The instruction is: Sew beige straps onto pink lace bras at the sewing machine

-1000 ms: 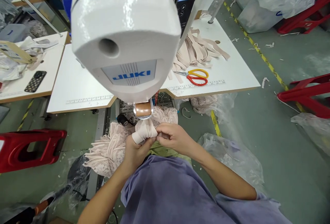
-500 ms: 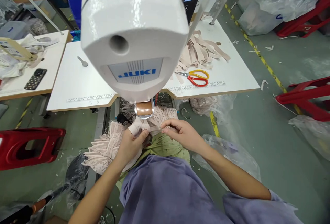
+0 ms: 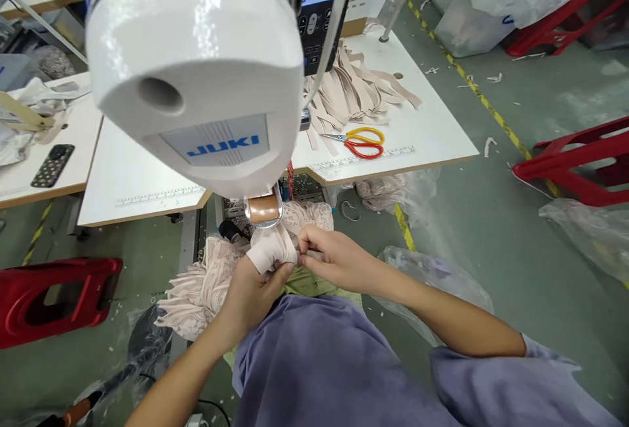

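Note:
My left hand (image 3: 258, 286) is closed on a pale pink fabric band (image 3: 271, 250), its thumb pressing the lower edge while the band folds over the fingers. Close on the right, my right hand (image 3: 334, 257) pinches the end of that band between thumb and fingers. Both hands are just below the sewing machine head (image 3: 206, 73), in front of its copper-coloured front piece (image 3: 264, 209). Gathered beige lace pieces (image 3: 201, 289) hang to the left of my left hand. More lace (image 3: 309, 216) lies behind my right hand. A green cloth (image 3: 319, 283) covers my lap.
Red-and-yellow-handled scissors (image 3: 363, 144) and a heap of beige strips (image 3: 358, 93) lie on the white table (image 3: 417, 132). A phone (image 3: 53, 165) rests on the left table. Red stools (image 3: 59, 296) stand on the floor, with plastic bags (image 3: 437, 276) at right.
The view has shifted, so the machine head appears further left. My hands have drawn closer together and the band is bunched more over my left fingers. Both still hold it.

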Available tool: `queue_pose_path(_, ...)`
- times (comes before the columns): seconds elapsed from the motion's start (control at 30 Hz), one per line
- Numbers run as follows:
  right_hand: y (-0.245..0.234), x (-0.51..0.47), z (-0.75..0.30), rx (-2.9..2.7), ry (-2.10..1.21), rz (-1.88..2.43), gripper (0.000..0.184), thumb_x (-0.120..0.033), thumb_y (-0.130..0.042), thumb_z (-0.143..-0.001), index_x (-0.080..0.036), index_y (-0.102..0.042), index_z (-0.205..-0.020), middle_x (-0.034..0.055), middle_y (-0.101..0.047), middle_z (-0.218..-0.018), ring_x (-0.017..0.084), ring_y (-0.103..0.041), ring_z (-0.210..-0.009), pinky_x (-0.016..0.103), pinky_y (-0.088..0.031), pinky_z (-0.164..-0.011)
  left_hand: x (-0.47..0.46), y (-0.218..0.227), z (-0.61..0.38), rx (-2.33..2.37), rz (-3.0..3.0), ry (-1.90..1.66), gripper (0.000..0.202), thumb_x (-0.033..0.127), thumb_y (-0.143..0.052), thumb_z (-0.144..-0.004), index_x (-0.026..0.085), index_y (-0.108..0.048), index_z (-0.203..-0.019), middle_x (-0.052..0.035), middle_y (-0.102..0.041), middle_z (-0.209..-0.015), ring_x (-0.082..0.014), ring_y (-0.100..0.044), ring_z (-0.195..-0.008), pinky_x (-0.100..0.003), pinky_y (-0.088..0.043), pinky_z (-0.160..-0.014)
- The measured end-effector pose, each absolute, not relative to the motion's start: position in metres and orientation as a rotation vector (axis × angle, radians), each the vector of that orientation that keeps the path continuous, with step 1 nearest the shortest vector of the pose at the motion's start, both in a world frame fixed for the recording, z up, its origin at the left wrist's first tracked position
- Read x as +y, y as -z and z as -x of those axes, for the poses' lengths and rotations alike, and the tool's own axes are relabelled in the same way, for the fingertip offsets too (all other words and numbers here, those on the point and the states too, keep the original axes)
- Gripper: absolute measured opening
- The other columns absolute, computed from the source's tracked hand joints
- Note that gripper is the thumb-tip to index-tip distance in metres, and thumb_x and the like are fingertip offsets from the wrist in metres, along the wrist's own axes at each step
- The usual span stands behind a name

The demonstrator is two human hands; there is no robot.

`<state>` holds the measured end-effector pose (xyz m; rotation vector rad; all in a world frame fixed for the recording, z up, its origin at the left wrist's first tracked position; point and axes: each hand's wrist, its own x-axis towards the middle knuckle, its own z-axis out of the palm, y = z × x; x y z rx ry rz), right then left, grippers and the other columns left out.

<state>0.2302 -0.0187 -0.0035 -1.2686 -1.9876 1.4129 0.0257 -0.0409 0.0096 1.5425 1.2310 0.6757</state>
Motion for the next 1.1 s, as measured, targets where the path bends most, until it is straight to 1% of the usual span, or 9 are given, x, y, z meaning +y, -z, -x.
queue_pose_path(0.1, 0.002, -0.016, -0.231, -1.966, -1.455, 1.215, 0.007, -0.019, -0.054, -0.088, -0.023, -0.049, -0.092, -0.0062, -0.052, -0.072, 0.011, -0.045, -0.063, 0.023, -0.031, -0.060, -0.038, -0.012, -0.028, 1.223, -1.502, -0.635, 0.016, 0.029, -0.061, -0.091, 0.016, -0.069, -0.093, -0.0061, -0.072, -0.093, -0.0214, -0.066, -0.090, -0.030, -0.051, -0.082)
queue_pose_path(0.2, 0.003, -0.012, -0.233, -1.866, -1.582, 1.186, 0.011, -0.022, -0.057, -0.088, -0.022, -0.055, -0.099, -0.0039, -0.063, -0.079, 0.013, -0.055, -0.072, 0.024, -0.038, -0.066, -0.035, -0.013, -0.029, 1.217, -1.452, -0.630, 0.017, 0.031, -0.063, -0.090, 0.015, -0.070, -0.093, -0.0063, -0.073, -0.091, -0.0212, -0.066, -0.088, -0.030, -0.051, -0.080)
queue_pose_path(0.3, 0.005, -0.006, -0.237, -1.887, -1.623, 1.187, 0.011, -0.028, -0.062, -0.086, -0.020, -0.066, -0.093, -0.0014, -0.067, -0.082, 0.015, -0.058, -0.077, 0.024, -0.039, -0.067, -0.031, -0.013, -0.029, 1.216, -1.409, -0.630, 0.020, 0.034, -0.066, -0.088, 0.015, -0.072, -0.088, -0.0057, -0.073, -0.086, -0.0201, -0.066, -0.082, -0.029, -0.051, -0.075)
queue_pose_path(0.4, 0.006, -0.001, -0.239, -1.902, -1.651, 1.196, 0.015, -0.033, -0.065, -0.084, -0.018, -0.070, -0.086, -0.0014, -0.064, -0.078, 0.014, -0.055, -0.074, 0.023, -0.036, -0.064, -0.028, -0.010, -0.026, 1.208, -1.371, -0.598, 0.025, 0.037, -0.069, -0.087, 0.014, -0.072, -0.080, -0.0060, -0.073, -0.079, -0.0187, -0.065, -0.074, -0.028, -0.050, -0.069)
queue_pose_path(0.67, 0.010, -0.007, -0.236, -1.438, -2.043, 1.157, 0.020, -0.035, -0.064, -0.083, -0.016, -0.066, -0.085, -0.0053, -0.045, -0.065, 0.008, -0.036, -0.057, 0.021, -0.026, -0.051, -0.019, 0.005, -0.019, 1.177, -1.132, -0.589, 0.026, 0.040, -0.080, -0.078, 0.013, -0.077, -0.080, -0.0054, -0.073, -0.073, -0.0166, -0.063, -0.067, -0.026, -0.048, -0.062)
queue_pose_path(0.77, 0.009, -0.009, -0.234, -1.412, -2.012, 1.185, 0.019, -0.033, -0.062, -0.083, -0.015, -0.068, -0.088, -0.0053, -0.044, -0.065, 0.008, -0.035, -0.058, 0.021, -0.025, -0.051, -0.017, 0.011, -0.021, 1.190, -1.030, -0.622, 0.027, 0.038, -0.084, -0.073, 0.013, -0.076, -0.075, -0.0032, -0.071, -0.067, -0.0133, -0.059, -0.060, -0.023, -0.044, -0.057)
queue_pose_path(0.87, 0.008, -0.011, -0.232, -1.426, -1.945, 1.239, 0.020, -0.032, -0.062, -0.084, -0.015, -0.069, -0.091, -0.0041, -0.048, -0.068, 0.008, -0.039, -0.060, 0.021, -0.028, -0.053, -0.017, 0.016, -0.027, 1.198, -0.919, -0.689, 0.026, 0.037, -0.085, -0.072, 0.013, -0.076, -0.074, -0.0028, -0.071, -0.067, -0.0122, -0.059, -0.059, -0.023, -0.045, -0.057)
queue_pose_path(1.0, 0.014, -0.011, -0.229, -1.512, -1.776, 1.280, 0.019, -0.031, -0.061, -0.086, -0.016, -0.071, -0.091, -0.0023, -0.056, -0.072, 0.010, -0.046, -0.063, 0.022, -0.033, -0.056, -0.021, 0.018, -0.030, 1.212, -0.817, -0.785, 0.027, 0.037, -0.086, -0.069, 0.012, -0.076, -0.072, -0.0056, -0.074, -0.071, -0.0163, -0.064, -0.066, -0.027, -0.051, -0.066)
queue_pose_path(1.1, 0.015, -0.012, -0.225, -1.656, -1.506, 1.309, 0.020, -0.034, -0.061, -0.089, -0.018, -0.072, -0.089, -0.0007, -0.063, -0.077, 0.013, -0.053, -0.069, 0.023, -0.037, -0.061, -0.026, 0.011, -0.029, 1.267, -0.879, -0.804, 0.028, 0.040, -0.082, -0.072, 0.015, -0.077, -0.083, -0.0069, -0.077, -0.080, -0.0214, -0.069, -0.075, -0.033, -0.055, -0.076)
